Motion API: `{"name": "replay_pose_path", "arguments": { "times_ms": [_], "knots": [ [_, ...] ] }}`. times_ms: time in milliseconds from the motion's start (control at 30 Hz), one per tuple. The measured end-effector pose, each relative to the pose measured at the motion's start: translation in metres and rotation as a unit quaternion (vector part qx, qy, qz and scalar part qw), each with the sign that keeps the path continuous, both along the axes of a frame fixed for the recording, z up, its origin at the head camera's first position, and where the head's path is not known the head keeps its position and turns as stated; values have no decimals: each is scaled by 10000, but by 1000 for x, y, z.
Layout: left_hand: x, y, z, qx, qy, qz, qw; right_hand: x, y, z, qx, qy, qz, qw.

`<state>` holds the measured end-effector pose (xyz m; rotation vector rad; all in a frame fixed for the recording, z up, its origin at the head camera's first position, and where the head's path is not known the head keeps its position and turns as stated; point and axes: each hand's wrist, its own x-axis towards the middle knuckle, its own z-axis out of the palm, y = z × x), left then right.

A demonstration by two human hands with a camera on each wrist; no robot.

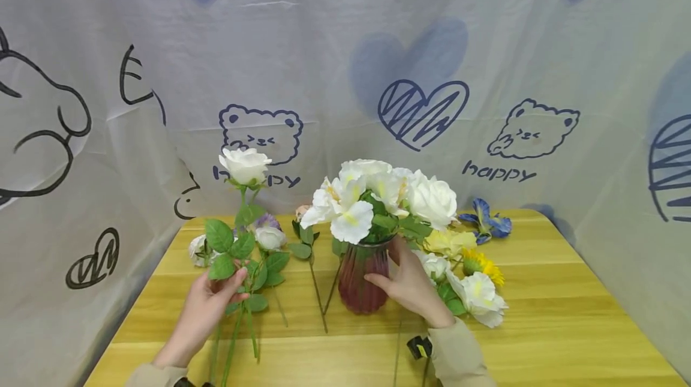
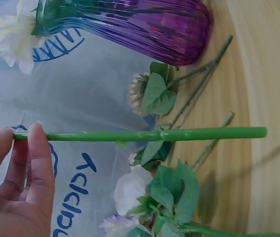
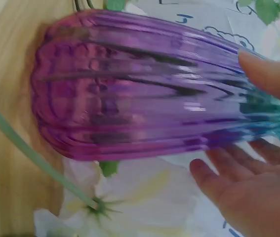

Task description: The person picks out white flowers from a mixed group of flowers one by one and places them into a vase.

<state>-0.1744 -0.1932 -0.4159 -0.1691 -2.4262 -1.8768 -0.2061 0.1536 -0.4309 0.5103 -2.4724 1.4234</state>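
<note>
My left hand (image 1: 202, 306) pinches the green stem (image 2: 199, 134) of a white rose (image 1: 245, 166) between thumb and fingertips. The rose stands upright above the left side of the table, its cut stem end free in the left wrist view. With thumb in front and fingers along the other side, my right hand (image 1: 412, 291) holds the ribbed glass vase (image 1: 363, 288) near its neck. The vase shades from purple-pink to teal and stands on the table. White flowers (image 1: 352, 219) fill its mouth, and dark stems show through the glass in the right wrist view.
Left on the wooden table (image 1: 302, 357) lie white roses (image 1: 270, 237) and a purple flower (image 1: 267, 221). Thin stems lie just left of the vase. To its right are white blooms (image 1: 479, 298), a yellow flower (image 1: 483, 267) and a blue one (image 1: 488, 221). A printed curtain (image 1: 324, 63) surrounds the table.
</note>
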Motion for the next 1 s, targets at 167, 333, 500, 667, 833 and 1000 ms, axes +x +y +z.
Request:
{"name": "replay_pose_path", "arguments": {
  "times_ms": [167,333,500,667,833,1000],
  "knots": [
    [-2,7,7,97,416,103,9990,0,-7,-4,-25,37,-125,9999],
    [-3,17,15,135,988,241,9947,0,-20,-7,59,278,-714,9970],
    [-6,28,25,217,1504,325,9878,-1,-30,-11,371,741,-1069,9908],
    [-9,38,38,352,2060,419,9770,-3,-32,-12,494,1131,-1035,9869],
    [-13,51,56,625,2641,335,9619,-2,-30,-11,36,939,-661,9934],
    [-15,68,77,903,2811,59,9554,1,-27,-11,-176,723,-508,9959]
  ]
}}
